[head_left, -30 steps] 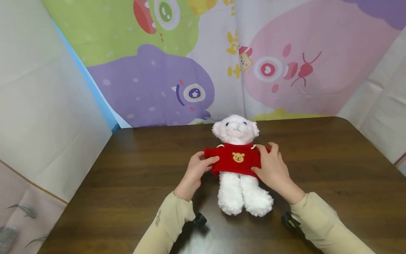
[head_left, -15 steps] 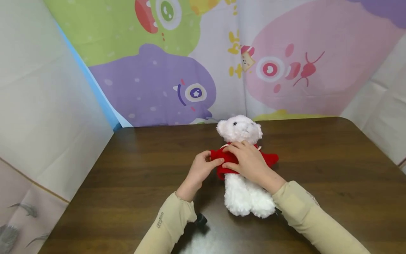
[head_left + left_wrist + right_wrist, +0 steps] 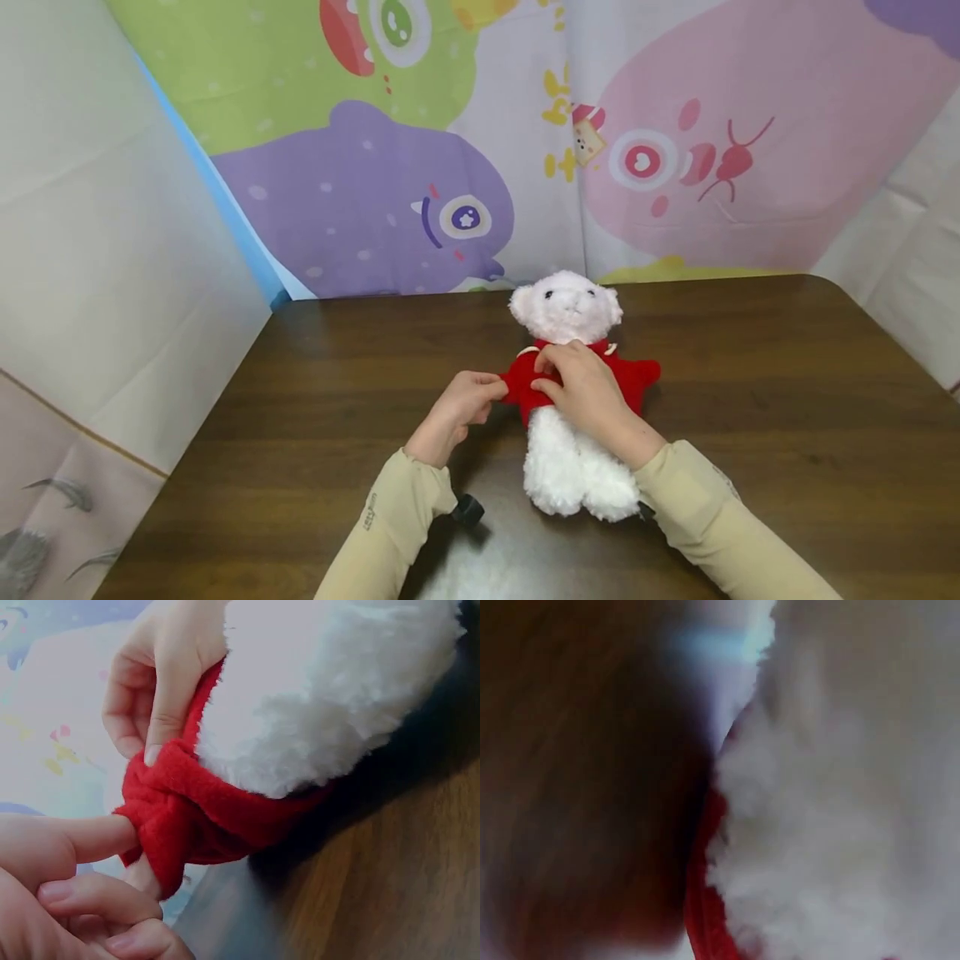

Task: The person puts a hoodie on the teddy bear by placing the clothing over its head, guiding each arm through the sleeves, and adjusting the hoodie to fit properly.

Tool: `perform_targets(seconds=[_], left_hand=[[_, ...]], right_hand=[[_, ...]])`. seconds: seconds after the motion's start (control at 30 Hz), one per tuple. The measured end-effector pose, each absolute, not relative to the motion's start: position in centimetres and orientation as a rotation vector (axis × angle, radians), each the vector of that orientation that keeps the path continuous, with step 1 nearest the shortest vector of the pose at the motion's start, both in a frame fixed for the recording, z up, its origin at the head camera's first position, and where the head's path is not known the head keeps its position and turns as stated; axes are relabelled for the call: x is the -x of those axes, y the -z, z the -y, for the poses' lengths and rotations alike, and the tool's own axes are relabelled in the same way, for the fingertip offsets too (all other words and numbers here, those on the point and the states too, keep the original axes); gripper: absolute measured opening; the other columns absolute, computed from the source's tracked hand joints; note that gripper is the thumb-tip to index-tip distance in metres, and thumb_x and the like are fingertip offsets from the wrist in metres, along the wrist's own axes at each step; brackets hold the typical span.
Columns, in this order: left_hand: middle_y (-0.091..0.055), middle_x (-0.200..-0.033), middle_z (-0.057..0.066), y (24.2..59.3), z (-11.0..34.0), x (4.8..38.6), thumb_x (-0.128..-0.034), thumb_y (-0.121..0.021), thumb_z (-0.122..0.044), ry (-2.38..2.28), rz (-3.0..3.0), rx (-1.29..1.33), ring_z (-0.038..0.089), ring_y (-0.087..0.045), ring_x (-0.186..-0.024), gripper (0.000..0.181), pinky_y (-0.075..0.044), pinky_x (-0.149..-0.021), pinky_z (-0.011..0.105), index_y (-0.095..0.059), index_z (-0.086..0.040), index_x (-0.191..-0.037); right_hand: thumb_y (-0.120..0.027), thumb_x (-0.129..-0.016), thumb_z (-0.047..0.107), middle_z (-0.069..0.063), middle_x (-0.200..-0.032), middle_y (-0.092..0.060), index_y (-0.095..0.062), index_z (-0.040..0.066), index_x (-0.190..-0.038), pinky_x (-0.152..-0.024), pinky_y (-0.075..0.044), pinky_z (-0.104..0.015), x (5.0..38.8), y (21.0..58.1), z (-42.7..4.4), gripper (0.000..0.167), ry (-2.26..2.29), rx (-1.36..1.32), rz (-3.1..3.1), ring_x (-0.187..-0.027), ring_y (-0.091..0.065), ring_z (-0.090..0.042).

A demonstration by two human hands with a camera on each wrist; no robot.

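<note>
A white plush bear (image 3: 572,308) lies on its back, dressed in a red sweater (image 3: 636,387). My left hand (image 3: 459,408) pinches the end of the sleeve on the left side. Seen from the left wrist, that sleeve (image 3: 176,799) is bunched, with a finger of mine partly hidden by the cloth. My right hand (image 3: 588,390) lies across the sweater's front and pinches the cloth near the same sleeve, covering the printed chest. The right wrist view is blurred, showing white fur (image 3: 840,802) and the red hem (image 3: 709,915).
The bear lies on a brown wooden table (image 3: 337,375). Behind it hangs a cartoon-printed cloth (image 3: 360,200), with pale cloth walls at both sides. A black strap end (image 3: 468,510) hangs below my left cuff.
My right hand has moved left from the right-hand sleeve onto the sweater's front. My left hand has shifted from the sweater's edge to pinch the sleeve end, now drawn out leftward.
</note>
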State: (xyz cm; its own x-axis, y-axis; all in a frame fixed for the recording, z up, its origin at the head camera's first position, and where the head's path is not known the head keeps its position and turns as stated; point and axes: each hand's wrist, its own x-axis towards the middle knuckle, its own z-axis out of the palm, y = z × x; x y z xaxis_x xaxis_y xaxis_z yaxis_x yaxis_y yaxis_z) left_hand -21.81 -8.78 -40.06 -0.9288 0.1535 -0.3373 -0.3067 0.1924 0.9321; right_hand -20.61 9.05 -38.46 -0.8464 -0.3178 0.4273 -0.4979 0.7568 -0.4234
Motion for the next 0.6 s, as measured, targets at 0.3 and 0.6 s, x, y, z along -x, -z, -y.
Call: perform_targets(seconds=[0.3, 0.6], left_hand=[[-0.036, -0.046, -0.006, 40.69, 8.14, 21.51, -0.0831, -0.053, -0.006, -1.923, -1.949, 0.078, 0.007, -0.019, -0.035, 0.015, -0.018, -0.039, 0.018, -0.06, 0.006, -0.089], [-0.038, -0.048, -0.005, 40.97, 8.23, 21.71, -0.0832, -0.049, -0.005, -1.953, -1.869, 0.07, 0.007, -0.028, -0.038, 0.009, -0.025, -0.042, 0.017, -0.056, 0.0, -0.079]], right_hand=[[-0.075, -0.073, 0.017, 0.0, -0.073, -0.058, -0.07, 0.012, -0.08, -0.066, -0.039, -0.029, 20.89, 38.75, -9.11, 0.009, -0.621, -0.65, 2.575, -0.074, -0.048, -0.018], [-0.073, -0.075, 0.011, -0.001, -0.083, -0.057, -0.072, 0.008, -0.087, -0.075, -0.038, -0.033, 20.96, 38.78, -9.48, 0.012, -0.794, -0.76, 2.609, -0.085, -0.049, -0.02]])
